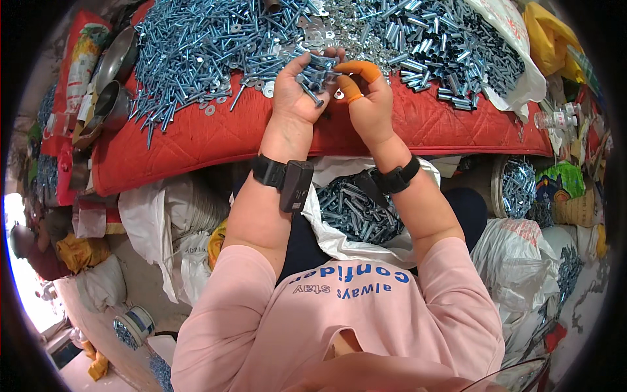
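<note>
My left hand (295,88) is closed around a bunch of bolts (316,70), held over the red cushion (215,134). My right hand (369,98), orange cots on its fingertips, pinches at the bunch's end. A bag (356,215) in my lap holds many finished pieces, I judge; big heaps of bolts (196,46) and sleeves (444,39) remain.

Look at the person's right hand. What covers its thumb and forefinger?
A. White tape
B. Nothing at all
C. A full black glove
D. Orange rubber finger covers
D: orange finger covers sheathe two fingers of the right hand, beside the bolts bunched in the left hand.
</note>
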